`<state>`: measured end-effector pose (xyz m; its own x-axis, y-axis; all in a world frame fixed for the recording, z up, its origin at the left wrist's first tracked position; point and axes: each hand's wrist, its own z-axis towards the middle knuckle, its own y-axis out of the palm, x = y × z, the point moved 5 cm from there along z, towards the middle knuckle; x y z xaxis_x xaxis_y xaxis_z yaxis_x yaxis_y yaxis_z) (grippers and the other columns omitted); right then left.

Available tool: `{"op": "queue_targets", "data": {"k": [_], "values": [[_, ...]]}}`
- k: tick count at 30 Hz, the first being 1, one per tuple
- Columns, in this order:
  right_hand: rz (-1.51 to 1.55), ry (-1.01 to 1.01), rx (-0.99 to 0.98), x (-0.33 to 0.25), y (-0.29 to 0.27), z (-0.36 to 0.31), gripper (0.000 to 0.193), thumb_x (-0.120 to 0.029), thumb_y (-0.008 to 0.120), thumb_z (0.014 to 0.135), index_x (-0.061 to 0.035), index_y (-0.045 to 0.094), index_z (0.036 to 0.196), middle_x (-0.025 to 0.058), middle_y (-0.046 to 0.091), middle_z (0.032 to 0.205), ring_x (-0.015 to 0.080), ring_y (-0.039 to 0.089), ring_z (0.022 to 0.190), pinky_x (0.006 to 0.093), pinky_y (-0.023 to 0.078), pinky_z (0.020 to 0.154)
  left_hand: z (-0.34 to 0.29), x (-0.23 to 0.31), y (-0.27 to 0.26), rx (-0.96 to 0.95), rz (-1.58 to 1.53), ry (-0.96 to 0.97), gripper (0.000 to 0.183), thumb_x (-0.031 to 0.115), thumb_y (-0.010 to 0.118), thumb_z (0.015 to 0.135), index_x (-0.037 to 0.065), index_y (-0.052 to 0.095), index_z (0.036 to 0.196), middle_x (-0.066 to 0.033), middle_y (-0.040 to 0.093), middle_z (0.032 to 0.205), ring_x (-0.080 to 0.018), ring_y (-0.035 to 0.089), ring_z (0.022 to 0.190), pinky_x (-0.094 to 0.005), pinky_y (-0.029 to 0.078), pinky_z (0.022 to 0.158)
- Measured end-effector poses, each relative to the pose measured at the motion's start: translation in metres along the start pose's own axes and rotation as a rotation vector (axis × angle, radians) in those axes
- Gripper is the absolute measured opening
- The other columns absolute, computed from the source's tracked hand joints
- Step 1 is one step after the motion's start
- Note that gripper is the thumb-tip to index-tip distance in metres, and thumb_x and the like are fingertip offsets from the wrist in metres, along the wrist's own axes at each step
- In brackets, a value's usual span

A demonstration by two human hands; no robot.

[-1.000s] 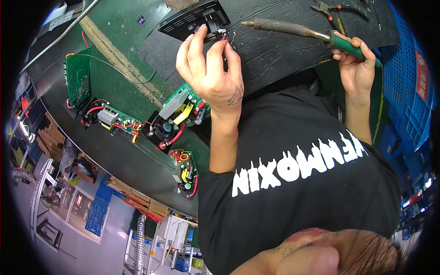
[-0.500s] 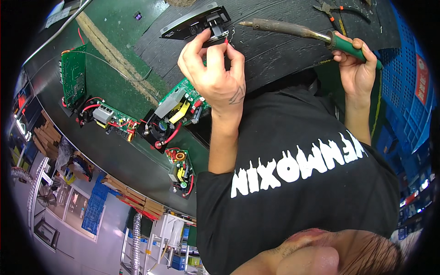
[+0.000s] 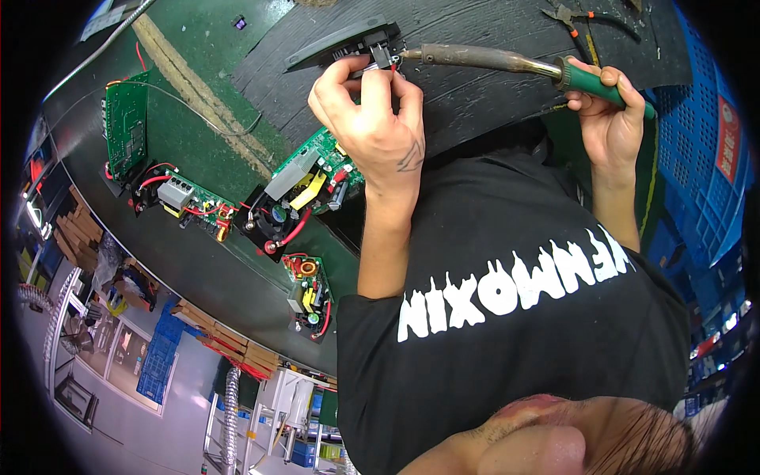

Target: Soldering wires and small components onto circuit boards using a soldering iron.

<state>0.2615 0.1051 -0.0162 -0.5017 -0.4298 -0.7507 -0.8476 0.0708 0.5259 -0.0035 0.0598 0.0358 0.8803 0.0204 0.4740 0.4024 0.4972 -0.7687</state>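
Observation:
My right hand (image 3: 606, 119) is wrapped round the green handle of a soldering iron (image 3: 483, 57), whose worn metal shaft points left. The iron's tip is at or very near the terminals on the back of a black plastic panel (image 3: 340, 46), which stands tilted on the dark mat. My left hand (image 3: 368, 119) is closed in a pinch at the panel's lower edge, with a small red wire end (image 3: 394, 68) showing at its fingertips. Below that hand lies a green circuit board (image 3: 317, 170) with a fan and red leads, partly hidden by the wrist.
More circuit boards with red leads stand to the left, among them an upright green board (image 3: 127, 131) and a small board (image 3: 309, 293). Pliers (image 3: 571, 28) with orange-marked handles lie at the far right of the black mat (image 3: 475, 99). A blue crate (image 3: 704, 134) borders the right side.
The soldering iron has moved slightly left and down, bringing its tip to the panel's terminals. The panel has tilted a little, while my left hand keeps its pinch.

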Motion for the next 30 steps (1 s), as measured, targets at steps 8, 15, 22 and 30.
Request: {"op": "queue_targets", "data": {"k": [8,15,22,30], "values": [[0.01,0.006,0.0,-0.0005,0.0009,0.0008,0.02,-0.026,0.046,0.086,-0.0076,0.052,0.082,0.0264,0.055,0.112,0.025,0.057,0.075,0.0317,0.049,0.071,-0.0021,-0.003,0.0015,0.014,-0.048,-0.027,0.013,-0.002,0.064,0.063,0.0,0.06,0.074,-0.0109,0.05,0.097,-0.023,0.047,0.08,-0.034,0.04,0.073],[-0.014,-0.001,0.012,0.0004,0.0019,0.0012,0.02,-0.026,0.046,0.086,-0.0076,0.052,0.081,0.0263,0.055,0.112,0.025,0.057,0.075,0.0316,0.049,0.07,-0.0006,-0.0027,0.0014,0.014,-0.046,-0.021,0.013,-0.002,0.064,0.062,0.0,0.059,0.074,-0.0108,0.05,0.097,-0.0222,0.047,0.079,-0.0342,0.039,0.075],[-0.047,-0.009,0.001,0.0009,0.0051,0.001,0.021,-0.026,0.044,0.086,-0.0073,0.051,0.081,0.0263,0.056,0.11,0.0248,0.058,0.074,0.0311,0.05,0.069,-0.0015,-0.0022,0.0018,0.009,-0.037,-0.023,0.013,-0.002,0.065,0.062,0.0,0.059,0.074,-0.0106,0.05,0.097,-0.0217,0.047,0.078,-0.0344,0.039,0.074],[-0.04,-0.005,-0.021,0.0031,0.0066,0.0004,0.022,-0.026,0.043,0.087,-0.0071,0.051,0.08,0.0262,0.057,0.109,0.0239,0.057,0.073,0.031,0.049,0.068,-0.0011,-0.0021,0.0022,0.015,-0.039,-0.013,0.014,-0.001,0.065,0.062,0.0,0.06,0.074,-0.0107,0.05,0.097,-0.0221,0.047,0.078,-0.0344,0.039,0.074]]}}
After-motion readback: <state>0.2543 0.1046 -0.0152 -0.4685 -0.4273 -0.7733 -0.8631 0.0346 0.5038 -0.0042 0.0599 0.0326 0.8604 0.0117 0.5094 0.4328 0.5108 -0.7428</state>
